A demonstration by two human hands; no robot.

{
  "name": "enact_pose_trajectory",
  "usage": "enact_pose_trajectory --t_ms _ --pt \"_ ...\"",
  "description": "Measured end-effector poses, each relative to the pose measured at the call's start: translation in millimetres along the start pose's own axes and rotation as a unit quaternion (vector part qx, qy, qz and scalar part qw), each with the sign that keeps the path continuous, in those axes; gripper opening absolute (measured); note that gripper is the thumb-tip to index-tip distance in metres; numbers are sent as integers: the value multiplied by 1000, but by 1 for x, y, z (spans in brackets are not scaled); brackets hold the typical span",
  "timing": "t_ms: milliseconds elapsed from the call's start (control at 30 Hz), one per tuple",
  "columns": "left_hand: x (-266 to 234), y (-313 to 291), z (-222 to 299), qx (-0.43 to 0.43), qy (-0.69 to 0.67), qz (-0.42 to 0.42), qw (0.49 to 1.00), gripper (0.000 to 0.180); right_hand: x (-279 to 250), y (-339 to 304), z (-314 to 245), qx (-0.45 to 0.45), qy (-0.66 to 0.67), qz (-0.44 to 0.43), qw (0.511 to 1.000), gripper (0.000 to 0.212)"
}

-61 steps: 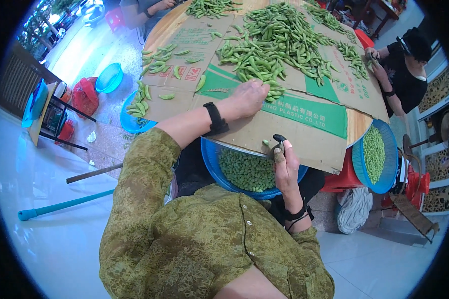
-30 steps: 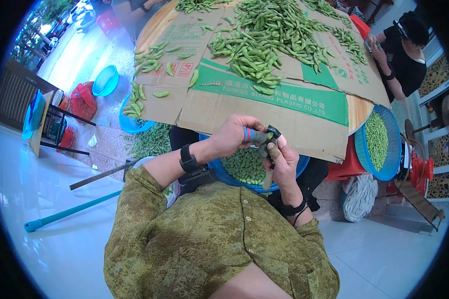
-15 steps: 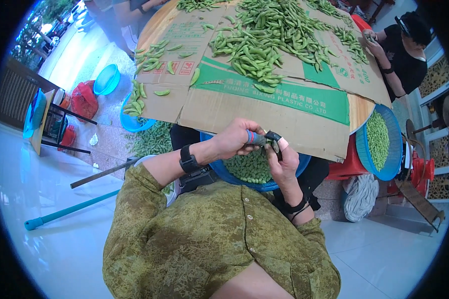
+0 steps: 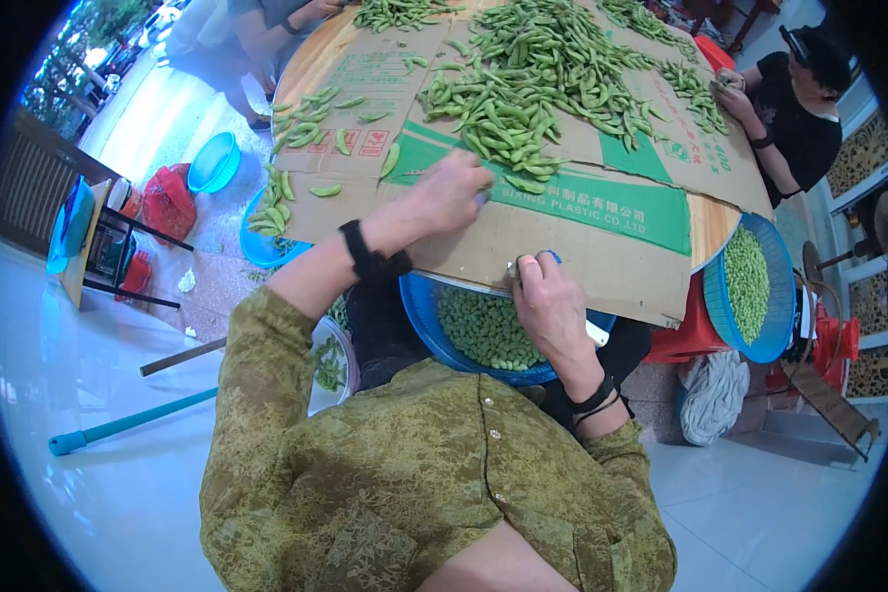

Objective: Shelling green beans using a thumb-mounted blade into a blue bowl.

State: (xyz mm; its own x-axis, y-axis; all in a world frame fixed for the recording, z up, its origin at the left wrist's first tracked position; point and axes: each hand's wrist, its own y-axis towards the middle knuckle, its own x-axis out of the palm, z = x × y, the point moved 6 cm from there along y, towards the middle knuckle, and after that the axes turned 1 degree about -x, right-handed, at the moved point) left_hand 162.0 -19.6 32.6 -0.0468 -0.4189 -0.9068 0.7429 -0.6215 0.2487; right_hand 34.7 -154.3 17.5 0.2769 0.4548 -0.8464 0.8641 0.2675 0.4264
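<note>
My left hand [image 4: 452, 193] is over the front of the cardboard, close to the near edge of a heap of green bean pods [image 4: 523, 109]. It is blurred, and its fingers are curled out of sight, so any hold is hidden. At the cardboard's near edge my right hand [image 4: 551, 304] is closed around a small white-handled tool [image 4: 597, 333], whose pale end sticks out beside the palm; its other end is hidden. Something blue shows at the right fingertips. Below both hands sits a blue basket [image 4: 419, 314] with shelled green beans [image 4: 485, 328].
Flattened cardboard [image 4: 602, 274] covers a round wooden table. Another blue basket [image 4: 784, 296] of shelled beans stands at the right. One person [image 4: 804, 118] works across at the right, another at the far left. A white bowl [image 4: 350, 387] with pods is by my left elbow.
My left hand has left my right hand and moved up and forward over the cardboard toward the pods. My right hand has turned and lowered slightly, showing the tool's white end.
</note>
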Motion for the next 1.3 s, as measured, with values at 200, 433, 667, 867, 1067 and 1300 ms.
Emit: enact_pose_trajectory --t_ms 200,433,667,867,1067,1300 --pt "38 44 7 7 16 20 1000 20 -8 -14 -16 -38 90 -60 993 21" --pt "34 38 20 -10 -51 30 998 17 -15 -23 10 11 247 78 966 19" --pt "37 -17 59 -142 -547 -92 820 13 19 -33 41 274 694 35 665 36" --pt "43 -33 62 -160 -577 -72 797 12 11 -31 20 270 772 38 575 40" --pt "40 -40 62 -155 -577 -52 800 12 17 -35 19 251 738 25 626 41" --pt "55 -46 62 -243 -740 -97 620 12 12 -34 22 265 693 70 667 29"
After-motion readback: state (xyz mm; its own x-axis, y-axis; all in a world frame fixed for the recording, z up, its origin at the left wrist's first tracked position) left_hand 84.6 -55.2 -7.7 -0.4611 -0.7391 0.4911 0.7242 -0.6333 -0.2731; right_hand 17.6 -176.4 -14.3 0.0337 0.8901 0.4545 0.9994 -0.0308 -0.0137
